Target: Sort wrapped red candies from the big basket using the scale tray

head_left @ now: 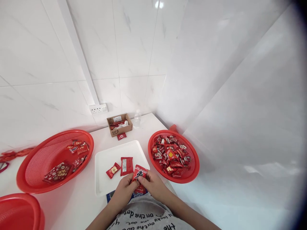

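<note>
Between my two hands is a red snack packet (139, 172) with bold dark lettering, held over the front right corner of a white tray (103, 172). My left hand (126, 187) grips its left side, and my right hand (153, 184) has its thumb on the right side. More red packaging shows just below, between the hands; I cannot tell whether it is held too. On the tray lie a larger red packet (126, 166) with a white label and a small red packet (113, 170) with cream print. Under the tray's front edge a blue scale (109, 196) shows partly.
At the right stands a red basket (197, 163) full of small red packets. A bigger red basket (31, 159) at the left holds several packets; another red basket (35, 207) sits front left. At the back are a cardboard box (123, 129), a red packet (121, 136) and a clear bottle (137, 119).
</note>
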The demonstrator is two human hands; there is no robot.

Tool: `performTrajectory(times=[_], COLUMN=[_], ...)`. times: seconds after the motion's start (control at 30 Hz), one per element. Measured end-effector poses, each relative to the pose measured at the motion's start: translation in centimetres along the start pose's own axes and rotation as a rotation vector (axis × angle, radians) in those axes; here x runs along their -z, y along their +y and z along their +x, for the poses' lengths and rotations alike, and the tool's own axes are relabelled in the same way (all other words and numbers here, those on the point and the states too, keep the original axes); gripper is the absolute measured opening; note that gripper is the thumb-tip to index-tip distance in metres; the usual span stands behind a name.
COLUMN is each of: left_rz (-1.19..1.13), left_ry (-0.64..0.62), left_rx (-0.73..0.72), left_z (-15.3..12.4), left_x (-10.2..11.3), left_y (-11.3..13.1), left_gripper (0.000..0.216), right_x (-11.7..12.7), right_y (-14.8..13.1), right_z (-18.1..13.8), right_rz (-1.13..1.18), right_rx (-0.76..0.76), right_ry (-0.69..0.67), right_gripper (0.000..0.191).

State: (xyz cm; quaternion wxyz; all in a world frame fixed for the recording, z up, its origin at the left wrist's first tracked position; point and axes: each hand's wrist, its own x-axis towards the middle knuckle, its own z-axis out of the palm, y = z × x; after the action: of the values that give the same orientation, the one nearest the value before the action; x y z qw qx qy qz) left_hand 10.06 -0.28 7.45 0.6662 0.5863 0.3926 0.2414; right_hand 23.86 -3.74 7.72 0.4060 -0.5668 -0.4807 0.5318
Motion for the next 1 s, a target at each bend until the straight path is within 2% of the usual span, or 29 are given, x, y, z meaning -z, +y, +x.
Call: performTrajectory(times=[0.23, 0.47, 0.6, 0.77, 1.0], left_rz=[-0.067, -0.210, -0.204, -0.043, -0.116], left_ry=[0.092, 0.034, -0.007, -0.023, -0.009], left_rx=[0.021, -0.006, -0.046, -0.057, -0.102], left_z=[0.1, 0.1, 0.3, 0.3, 0.5], left_x=[-0.4, -0.5, -0.3, 0.4, 0.8], left_y=[0.1, 0.4, -0.1, -0.2, 0.4], left_gripper=[0.020, 0.023, 0.028, 0.028, 0.027], right_x=[0.0, 0.3, 0.7, 1.3, 1.4], right_y=[-0.3, -0.3, -0.4, -0.2, 0.3], right_z=[0.5, 1.0, 1.3, 1.1, 0.9], right_rz=[0.107, 0.178, 0.123, -0.045, -0.097], right_rx=[-0.059, -0.038, -0.008, 0.063, 0.027], right_ry=[-0.032, -0.101, -0.075, -0.067, -0.085], right_gripper=[0.022, 0.028, 0.026, 0.025, 0.028])
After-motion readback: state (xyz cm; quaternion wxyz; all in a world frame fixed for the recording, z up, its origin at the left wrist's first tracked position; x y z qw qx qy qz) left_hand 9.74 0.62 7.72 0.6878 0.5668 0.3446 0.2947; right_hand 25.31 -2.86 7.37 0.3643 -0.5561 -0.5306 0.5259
